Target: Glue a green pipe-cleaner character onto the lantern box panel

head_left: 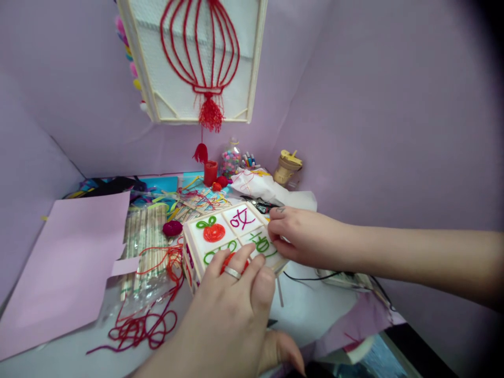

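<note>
A box-shaped craft piece (192, 223) with white panels and pale wooden-stick edging stands on the table. Its top is divided into four panels. One shows an orange-red fruit with green leaves in yarn, another a purple character, another a green character; the fourth is partly covered. My left hand (240, 299), a ring on one finger, lies over the near part of the top, fingers stretched out and thumb apart. At the box's right edge, my right hand (295, 231) has its fingers curled closed against the green-character panel. Whatever is between those fingertips is hidden.
Red yarn (142, 331) lies loose at the left, by a bag of wooden sticks (147, 231) and pink sheets (74, 262). Behind the box are scissors (260, 205), a red spool (210, 173) and a pompom jar (231, 157). A framed yarn lantern (248, 63) hangs above.
</note>
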The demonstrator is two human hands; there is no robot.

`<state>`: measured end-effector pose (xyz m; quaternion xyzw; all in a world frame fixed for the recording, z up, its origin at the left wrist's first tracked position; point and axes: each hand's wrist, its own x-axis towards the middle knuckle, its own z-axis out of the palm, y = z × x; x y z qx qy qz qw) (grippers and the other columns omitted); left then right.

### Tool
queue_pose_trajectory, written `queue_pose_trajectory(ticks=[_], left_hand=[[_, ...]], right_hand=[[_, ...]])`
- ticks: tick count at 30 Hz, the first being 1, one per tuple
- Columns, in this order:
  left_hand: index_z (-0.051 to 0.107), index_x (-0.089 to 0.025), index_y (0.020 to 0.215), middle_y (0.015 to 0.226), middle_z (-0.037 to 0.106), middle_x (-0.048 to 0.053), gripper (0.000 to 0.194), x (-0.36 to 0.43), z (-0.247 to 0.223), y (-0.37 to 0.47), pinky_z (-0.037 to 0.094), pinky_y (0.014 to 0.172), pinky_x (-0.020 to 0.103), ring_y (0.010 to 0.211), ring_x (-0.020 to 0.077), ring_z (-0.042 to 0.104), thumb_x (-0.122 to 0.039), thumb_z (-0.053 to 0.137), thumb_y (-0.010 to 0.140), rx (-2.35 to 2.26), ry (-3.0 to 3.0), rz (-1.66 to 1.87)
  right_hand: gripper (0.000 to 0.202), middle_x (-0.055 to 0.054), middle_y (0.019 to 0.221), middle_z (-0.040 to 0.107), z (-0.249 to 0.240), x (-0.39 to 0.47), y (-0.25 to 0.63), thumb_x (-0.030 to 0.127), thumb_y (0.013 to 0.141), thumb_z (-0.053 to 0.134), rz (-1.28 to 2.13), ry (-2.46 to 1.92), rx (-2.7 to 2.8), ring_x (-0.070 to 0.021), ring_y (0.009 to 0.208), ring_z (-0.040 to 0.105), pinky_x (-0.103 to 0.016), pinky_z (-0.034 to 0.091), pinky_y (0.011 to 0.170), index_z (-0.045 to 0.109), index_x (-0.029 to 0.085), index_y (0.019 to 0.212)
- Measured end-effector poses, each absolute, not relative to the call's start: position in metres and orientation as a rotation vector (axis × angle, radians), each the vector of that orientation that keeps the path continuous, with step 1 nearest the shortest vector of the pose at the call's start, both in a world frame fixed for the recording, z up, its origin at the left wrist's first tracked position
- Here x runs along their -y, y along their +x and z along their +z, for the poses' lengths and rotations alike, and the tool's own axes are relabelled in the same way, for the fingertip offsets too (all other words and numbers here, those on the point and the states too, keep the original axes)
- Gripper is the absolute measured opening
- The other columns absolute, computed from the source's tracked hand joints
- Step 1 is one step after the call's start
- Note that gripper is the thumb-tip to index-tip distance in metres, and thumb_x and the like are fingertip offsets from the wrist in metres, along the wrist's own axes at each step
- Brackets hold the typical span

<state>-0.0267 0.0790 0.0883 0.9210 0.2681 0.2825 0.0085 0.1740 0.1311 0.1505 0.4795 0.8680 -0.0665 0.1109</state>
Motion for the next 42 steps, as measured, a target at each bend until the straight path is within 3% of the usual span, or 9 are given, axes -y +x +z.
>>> queue_pose_trajectory(ticks=[19,24,26,29,31,33,42], left_hand=[[0.055,-0.008,0.114,0.109,0.075,0.015,0.078,-0.077,0.091,-0.026,0.053,0.092,0.051,0.109,0.0338,0.069,-0.079,0.046,0.084,-0.89,2.945,0.871],[0.052,-0.005,0.114,0.106,0.074,0.019,0.075,-0.081,0.097,-0.028,0.051,0.089,0.053,0.105,0.035,0.069,-0.073,0.03,0.093,-0.871,2.962,1.026],[0.051,-0.003,0.113,0.103,0.074,0.02,0.07,-0.084,0.1,-0.032,0.051,0.086,0.054,0.102,0.0359,0.068,-0.067,0.029,0.097,-0.892,2.967,1.09],[0.053,-0.008,0.111,0.098,0.073,0.016,0.041,-0.09,0.105,-0.037,0.051,0.078,0.05,0.096,0.0336,0.068,-0.041,0.031,0.105,-0.959,2.926,1.074],[0.055,-0.012,0.107,0.095,0.072,0.011,0.023,-0.093,0.106,-0.04,0.05,0.073,0.046,0.091,0.0309,0.066,-0.022,0.035,0.102,-1.008,2.867,1.044],[0.056,-0.015,0.103,0.093,0.07,0.008,0.018,-0.096,0.105,-0.041,0.048,0.072,0.042,0.088,0.0286,0.064,-0.013,0.039,0.097,-1.047,2.811,1.034],[0.055,-0.018,0.108,0.1,0.066,0.006,0.016,-0.095,0.107,-0.049,0.047,0.083,0.039,0.096,0.0235,0.059,-0.014,0.043,0.098,-1.095,2.716,1.052]], right_hand=[[0.017,-0.01,0.088,0.067,0.151,-0.135,0.168,0.011,0.086,0.056,-0.121,1.33,-2.49,-0.0174,0.075,0.059,-0.028,0.041,0.066,0.07,0.012,0.078],[0.017,-0.009,0.087,0.067,0.153,-0.134,0.169,0.011,0.085,0.056,-0.164,1.364,-2.481,-0.0164,0.072,0.058,-0.027,0.041,0.066,0.071,0.012,0.077],[0.019,-0.009,0.086,0.067,0.153,-0.134,0.169,0.012,0.086,0.054,-0.182,1.384,-2.487,-0.016,0.071,0.058,-0.027,0.041,0.066,0.071,0.012,0.077],[0.02,-0.009,0.086,0.067,0.153,-0.134,0.171,0.011,0.085,0.054,-0.2,1.397,-2.516,-0.0158,0.072,0.058,-0.027,0.042,0.066,0.072,0.013,0.077],[0.019,-0.008,0.086,0.067,0.155,-0.134,0.172,0.01,0.085,0.055,-0.229,1.39,-2.533,-0.0157,0.073,0.058,-0.027,0.043,0.068,0.072,0.013,0.076],[0.02,-0.008,0.086,0.067,0.159,-0.133,0.174,0.009,0.084,0.054,-0.271,1.391,-2.528,-0.0154,0.074,0.058,-0.026,0.044,0.07,0.072,0.013,0.076],[0.025,-0.006,0.086,0.067,0.173,-0.138,0.187,0.008,0.086,0.052,-0.337,1.421,-2.591,-0.015,0.072,0.058,-0.027,0.043,0.069,0.075,0.015,0.077]])
